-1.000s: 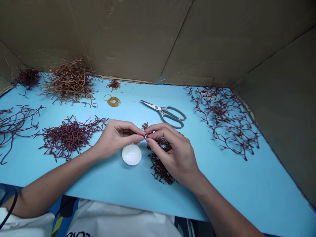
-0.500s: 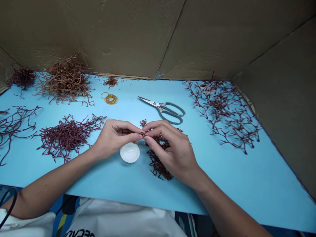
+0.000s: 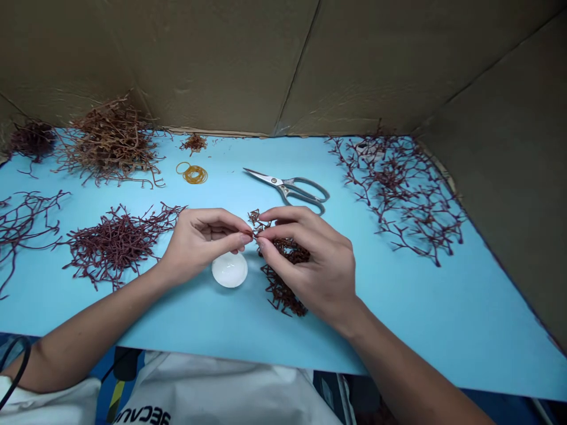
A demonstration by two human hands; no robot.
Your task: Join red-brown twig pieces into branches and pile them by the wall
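Note:
My left hand [image 3: 201,239] and my right hand [image 3: 310,260] meet above the blue board, their fingertips pinching a small sprig of dark red dried seaweed [image 3: 254,218]. What lies inside the pinch is partly hidden by my fingers. Under my right hand sits a loose heap of the same seaweed [image 3: 283,295]. Just below my left fingertips, a white plastic dome [image 3: 229,270] rests on the board, apart from my hand.
Steel scissors with grey handles [image 3: 287,189] and yellow rubber bands [image 3: 195,175] lie beyond my hands. Several other seaweed heaps [image 3: 117,248] lie on the blue board [image 3: 398,307]. Brown cardboard walls [image 3: 199,59] stand behind and to the right.
The whole scene sits slightly higher and further left in the picture as my head shifts. My hands stay together at the sprig, and my right fingers spread a little more.

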